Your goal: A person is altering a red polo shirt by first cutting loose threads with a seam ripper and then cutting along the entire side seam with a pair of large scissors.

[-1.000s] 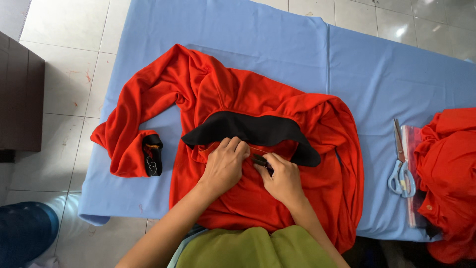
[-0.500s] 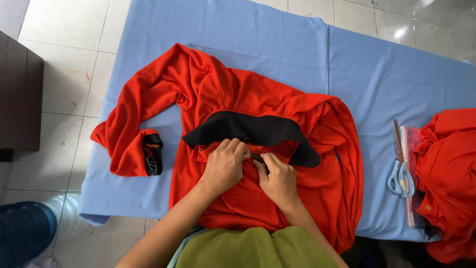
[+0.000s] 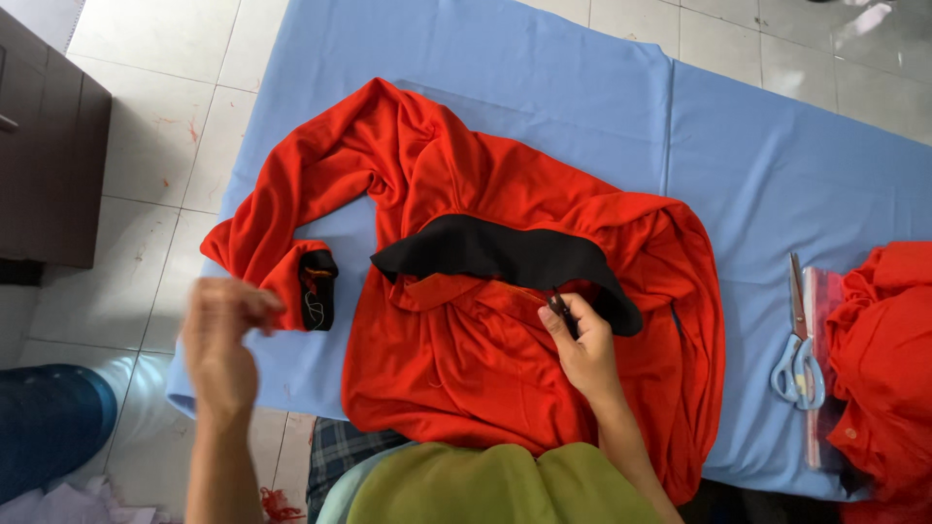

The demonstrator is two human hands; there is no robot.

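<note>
Small dark tool (image 3: pixel 560 309) pinched in right hand (image 3: pixel 582 351) at the black collar (image 3: pixel 505 257) of the red shirt (image 3: pixel 505 340), spread on the blue cloth (image 3: pixel 757 165). Left hand (image 3: pixel 221 342) lifted off to the side, blurred — grip impossible to tell. With only 1 hand on loose fabric, likely to bunch and get nicked — or slide.

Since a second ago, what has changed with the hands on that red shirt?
The left hand has let go of the red long-sleeved shirt with the black collar and swung out to the left, off the blue cloth-covered table, blurred in motion. The right hand stays by the collar, pinching a small dark tool. The shirt and the pale-handled scissors lie where they were.
</note>
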